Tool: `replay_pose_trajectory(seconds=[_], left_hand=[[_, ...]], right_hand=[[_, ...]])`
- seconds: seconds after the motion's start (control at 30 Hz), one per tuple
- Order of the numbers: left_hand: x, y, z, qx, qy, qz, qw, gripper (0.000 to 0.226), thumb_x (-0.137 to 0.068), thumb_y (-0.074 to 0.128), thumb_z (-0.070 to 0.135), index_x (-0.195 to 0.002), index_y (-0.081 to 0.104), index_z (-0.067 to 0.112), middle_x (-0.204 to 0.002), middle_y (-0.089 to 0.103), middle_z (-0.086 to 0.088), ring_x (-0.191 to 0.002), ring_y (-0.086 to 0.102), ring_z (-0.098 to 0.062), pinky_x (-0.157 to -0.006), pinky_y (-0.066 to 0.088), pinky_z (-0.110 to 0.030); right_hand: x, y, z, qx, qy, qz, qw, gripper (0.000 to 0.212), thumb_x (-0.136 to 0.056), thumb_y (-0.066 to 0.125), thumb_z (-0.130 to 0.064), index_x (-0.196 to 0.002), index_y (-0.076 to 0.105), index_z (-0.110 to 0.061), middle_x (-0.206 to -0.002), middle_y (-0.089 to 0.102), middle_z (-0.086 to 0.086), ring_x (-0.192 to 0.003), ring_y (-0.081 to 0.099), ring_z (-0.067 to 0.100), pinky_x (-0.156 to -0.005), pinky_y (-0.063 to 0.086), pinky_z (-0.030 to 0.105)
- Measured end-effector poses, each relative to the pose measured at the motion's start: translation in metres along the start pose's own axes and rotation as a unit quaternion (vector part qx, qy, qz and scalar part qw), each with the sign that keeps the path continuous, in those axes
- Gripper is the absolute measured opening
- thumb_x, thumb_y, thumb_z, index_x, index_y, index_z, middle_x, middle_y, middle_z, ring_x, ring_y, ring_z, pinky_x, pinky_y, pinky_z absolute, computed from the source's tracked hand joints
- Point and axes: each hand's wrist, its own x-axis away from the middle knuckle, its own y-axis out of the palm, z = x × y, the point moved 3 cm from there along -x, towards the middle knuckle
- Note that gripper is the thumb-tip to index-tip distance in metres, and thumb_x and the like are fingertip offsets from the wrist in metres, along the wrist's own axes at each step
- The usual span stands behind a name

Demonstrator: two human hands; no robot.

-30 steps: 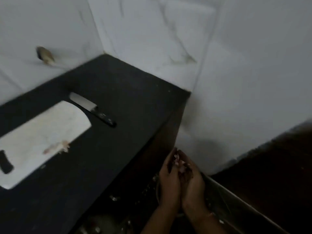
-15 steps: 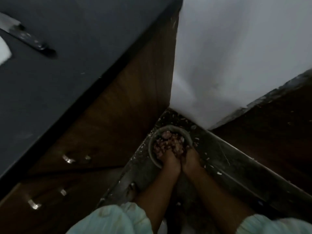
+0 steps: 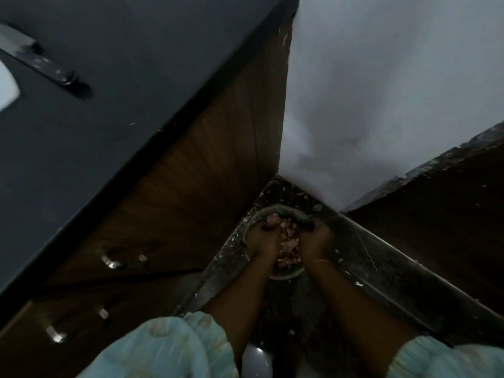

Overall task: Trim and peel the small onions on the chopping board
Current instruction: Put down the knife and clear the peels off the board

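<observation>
A round bowl (image 3: 287, 275) stands on the dark floor in the corner below the counter, filled with pinkish onion peels (image 3: 289, 242). My left hand (image 3: 262, 237) grips the bowl's left rim and my right hand (image 3: 316, 237) grips its right rim, fingers curled over the edge. On the black counter (image 3: 131, 77) at the upper left lies a knife (image 3: 47, 65) with a black handle. Beside it, only a white corner of the chopping board (image 3: 6, 88) shows. No small onions are in view.
A brown wooden cabinet front (image 3: 191, 192) with metal drawer handles (image 3: 122, 261) drops from the counter edge. A white wall (image 3: 381, 91) meets the floor behind the bowl. Small white scraps litter the floor (image 3: 354, 268). Light blue sleeves (image 3: 169, 347) fill the bottom.
My hands were together over the bowl with peels; now they have spread apart to the bowl's two sides. The view has come closer to the floor.
</observation>
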Motion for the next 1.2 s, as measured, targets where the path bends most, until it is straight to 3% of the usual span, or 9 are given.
replay_pose_trajectory(seconds=[0.1,0.2,0.33,0.43,0.6,0.83,1.0,1.1,1.2], left_hand=[[0.008,0.0,0.008,-0.013,0.002,-0.049,0.999,0.042,-0.107,0.041,0.025,-0.147,0.048,0.016,-0.159,0.038,-0.011,-0.147,0.034,-0.026,-0.122,0.021,-0.036],[0.022,-0.012,0.013,0.035,0.013,-0.057,0.998,0.044,-0.103,0.05,0.013,-0.147,0.047,0.01,-0.149,0.05,-0.012,-0.138,0.046,-0.027,-0.115,0.035,-0.034],[0.051,-0.037,0.029,0.115,0.014,0.011,0.993,0.05,-0.095,0.061,0.051,-0.121,0.071,0.009,-0.129,0.067,-0.014,-0.122,0.062,-0.03,-0.108,0.045,-0.04],[0.083,-0.05,0.058,0.364,-0.113,-0.085,0.92,0.075,-0.094,0.035,0.074,-0.117,0.069,0.011,-0.125,0.067,-0.017,-0.114,0.064,-0.033,-0.1,0.05,-0.043],[0.145,-0.118,0.109,0.61,-0.08,-0.184,0.767,0.084,-0.092,0.035,0.076,-0.141,0.054,0.011,-0.143,0.055,-0.02,-0.13,0.053,-0.035,-0.11,0.042,-0.046],[0.204,-0.28,0.16,0.663,0.116,-0.176,0.719,0.072,-0.093,0.038,0.067,-0.133,0.063,0.014,-0.133,0.066,-0.013,-0.127,0.06,-0.027,-0.114,0.04,-0.041],[0.206,-0.419,0.132,0.603,0.224,-0.048,0.764,0.06,-0.099,0.036,0.054,-0.135,0.061,0.014,-0.132,0.067,-0.007,-0.124,0.063,-0.019,-0.108,0.045,-0.036],[0.193,-0.498,0.084,0.533,0.238,0.119,0.803,0.052,-0.105,0.029,0.048,-0.137,0.06,0.02,-0.136,0.065,0.001,-0.127,0.059,-0.011,-0.112,0.041,-0.035],[0.171,-0.562,0.028,0.503,0.213,0.242,0.802,0.05,-0.107,0.026,0.047,-0.14,0.056,0.024,-0.142,0.059,0.004,-0.134,0.051,-0.009,-0.116,0.035,-0.031]], right_hand=[[0.014,0.009,-0.011,0.02,-0.017,-0.011,1.0,0.022,-0.095,0.055,-0.008,-0.108,0.07,0.002,-0.11,0.069,0.018,-0.102,0.062,0.025,-0.083,0.04,0.022],[0.024,0.006,-0.022,0.02,-0.056,-0.008,0.998,0.022,-0.09,0.058,0.001,-0.108,0.069,0.0,-0.107,0.068,0.015,-0.099,0.058,0.019,-0.084,0.037,0.018],[0.034,0.0,-0.032,-0.016,-0.031,-0.022,0.999,0.016,-0.092,0.058,-0.006,-0.099,0.07,0.0,-0.102,0.071,0.016,-0.089,0.062,0.021,-0.075,0.045,0.02],[0.05,-0.004,-0.051,-0.102,0.038,-0.076,0.991,0.04,-0.103,0.04,-0.032,-0.119,0.063,-0.004,-0.12,0.065,0.016,-0.105,0.062,0.029,-0.097,0.049,0.039],[0.109,-0.03,-0.114,-0.4,0.074,-0.161,0.899,0.059,-0.099,0.032,-0.059,-0.129,0.056,-0.015,-0.115,0.065,0.009,-0.11,0.061,0.025,-0.101,0.046,0.041],[0.201,0.007,-0.247,-0.457,-0.015,-0.244,0.855,0.055,-0.099,0.041,-0.049,-0.127,0.057,-0.004,-0.121,0.066,0.021,-0.114,0.063,0.031,-0.103,0.047,0.041],[0.278,0.115,-0.314,-0.342,-0.101,-0.382,0.853,0.05,-0.102,0.04,-0.041,-0.124,0.058,0.0,-0.116,0.068,0.022,-0.112,0.065,0.031,-0.099,0.049,0.041],[0.319,0.184,-0.326,-0.174,-0.188,-0.418,0.871,0.029,-0.103,0.045,-0.027,-0.112,0.064,-0.007,-0.107,0.072,0.016,-0.103,0.069,0.029,-0.093,0.053,0.04],[0.346,0.248,-0.326,0.017,-0.331,-0.41,0.85,0.015,-0.096,0.057,-0.015,-0.104,0.068,-0.021,-0.104,0.072,0.001,-0.1,0.068,0.015,-0.094,0.054,0.037]])
